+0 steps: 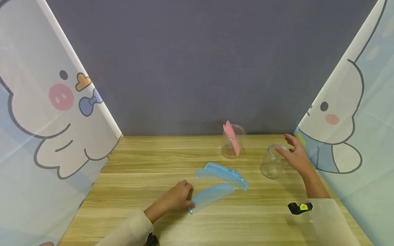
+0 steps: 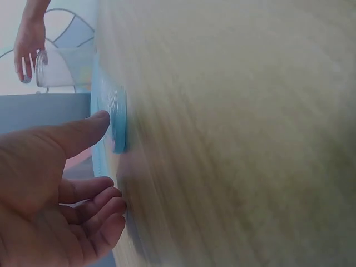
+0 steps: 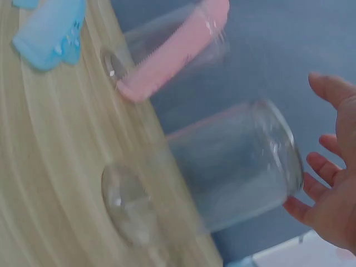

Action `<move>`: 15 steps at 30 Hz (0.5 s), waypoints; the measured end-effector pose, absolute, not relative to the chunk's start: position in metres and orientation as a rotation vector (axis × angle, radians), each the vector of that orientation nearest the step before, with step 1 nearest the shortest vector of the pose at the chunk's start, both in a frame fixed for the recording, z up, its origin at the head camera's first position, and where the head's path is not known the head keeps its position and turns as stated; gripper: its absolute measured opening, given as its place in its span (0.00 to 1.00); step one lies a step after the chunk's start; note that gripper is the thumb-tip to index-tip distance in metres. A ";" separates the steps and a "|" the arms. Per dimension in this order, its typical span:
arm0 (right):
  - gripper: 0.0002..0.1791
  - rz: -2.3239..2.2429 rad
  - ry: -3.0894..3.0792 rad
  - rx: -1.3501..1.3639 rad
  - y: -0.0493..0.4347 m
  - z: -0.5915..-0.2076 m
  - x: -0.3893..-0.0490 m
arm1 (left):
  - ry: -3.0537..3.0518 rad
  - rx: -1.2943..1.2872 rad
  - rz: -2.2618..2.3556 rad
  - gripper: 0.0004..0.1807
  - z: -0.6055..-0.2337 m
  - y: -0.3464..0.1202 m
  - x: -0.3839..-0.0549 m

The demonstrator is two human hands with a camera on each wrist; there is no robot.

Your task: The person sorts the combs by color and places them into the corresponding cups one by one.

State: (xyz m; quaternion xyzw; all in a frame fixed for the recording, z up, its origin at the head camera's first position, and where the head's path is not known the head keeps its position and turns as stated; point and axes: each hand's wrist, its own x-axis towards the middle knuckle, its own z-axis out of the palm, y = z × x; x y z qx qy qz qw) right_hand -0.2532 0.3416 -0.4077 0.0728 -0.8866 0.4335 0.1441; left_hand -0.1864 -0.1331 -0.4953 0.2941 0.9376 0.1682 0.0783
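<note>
A light blue comb (image 1: 212, 197) lies on the wooden table in front of my left hand (image 1: 176, 196). The thumb is at the comb's left end, and the left wrist view shows a gap between the thumb and the loosely bent fingers; whether the thumb touches the comb I cannot tell. Just beyond lie more blue combs (image 1: 226, 175), apparently two overlapping, one with raised decoration. On the right, my right hand (image 1: 296, 153) is spread beside the rim of a clear plastic cup (image 1: 272, 167). That cup stands upright with nothing visible inside.
A second clear cup (image 1: 226, 150) stands farther back, with a pink comb (image 1: 233, 138) leaning in it and poking above the rim. A dark grey panel (image 1: 209, 68) rises behind the table (image 1: 138, 164). Printed cartoon sheets (image 1: 27, 116) flank both sides.
</note>
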 end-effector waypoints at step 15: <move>0.45 1.395 -2.625 0.320 0.369 -0.441 -0.247 | 2.913 0.961 0.382 0.28 -0.498 -0.124 -0.178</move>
